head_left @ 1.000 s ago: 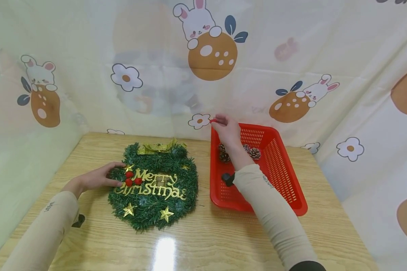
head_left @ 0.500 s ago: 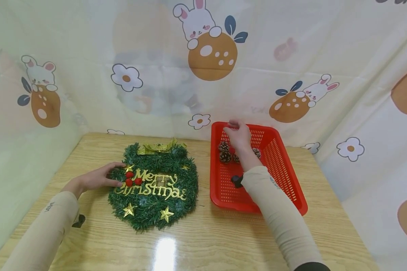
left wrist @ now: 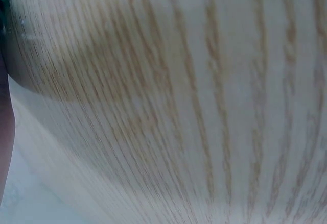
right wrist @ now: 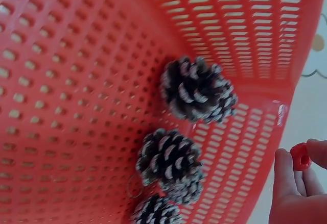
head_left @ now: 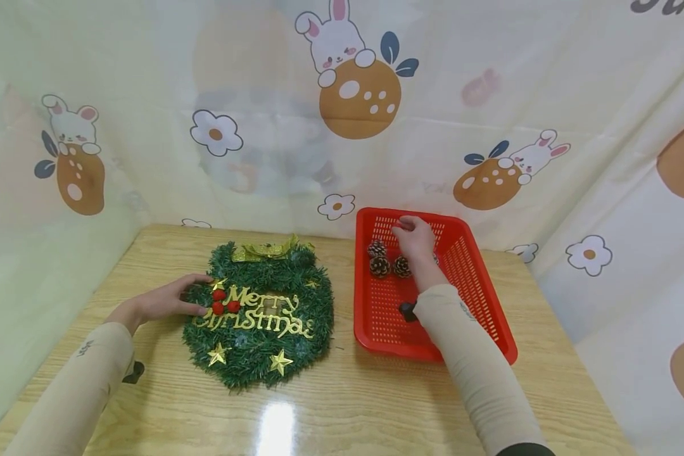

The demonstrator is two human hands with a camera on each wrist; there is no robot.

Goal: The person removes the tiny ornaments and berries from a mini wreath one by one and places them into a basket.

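My left hand (head_left: 162, 301) rests at the left edge of a green Christmas wreath (head_left: 302, 335), fingers spread beside its red berries (head_left: 218, 308). On the wreath are gold "Merry Christmas" lettering (head_left: 268, 322), gold stars and a gold bow (head_left: 265, 251). Over the back of a red plastic basket (head_left: 370, 345) is my right hand (head_left: 417, 239). It pinches a small round red ball (right wrist: 301, 156) with a dark hole, clearest in the right wrist view. Several white-tipped pinecones (right wrist: 191, 89) lie in the basket below; the right arm partly covers them in the head view.
The wooden table (head_left: 330, 411) carries the wreath on the left and the basket on the right. A patterned curtain (head_left: 251, 82) hangs close behind both. The left wrist view shows mostly tabletop (left wrist: 204, 106).
My right hand has moved right and down, from the basket's back left corner to over its back part, uncovering pinecones on the left. The left hand and wreath have stayed put.
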